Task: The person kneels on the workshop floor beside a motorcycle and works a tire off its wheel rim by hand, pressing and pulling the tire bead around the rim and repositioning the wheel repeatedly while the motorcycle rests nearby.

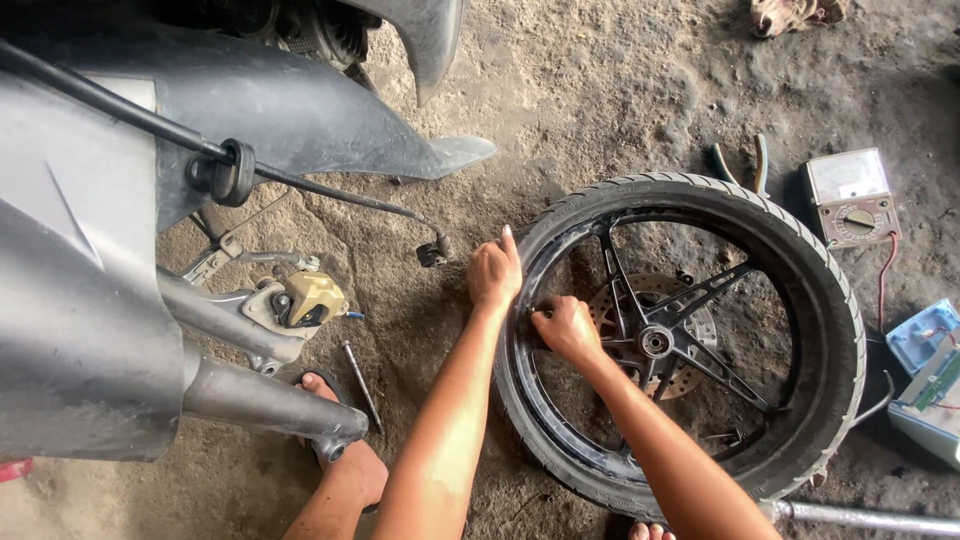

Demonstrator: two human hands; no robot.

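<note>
Packed-earth floor (600, 90), grey-brown, gritty and uneven, stained darker near the right edge. Lying flat on it: a motorcycle wheel (840, 330) with black tyre and spoked black rim, a brake disc at its hub. Just beyond the wheel, a pair of pliers (760, 160) with green grips, and beside them an analogue multimeter (852, 197) with a red lead. At the right edge, a blue box (920, 335). At the left, a long bolt (362, 385); at the bottom edge, a metal tube (870, 518).
</note>
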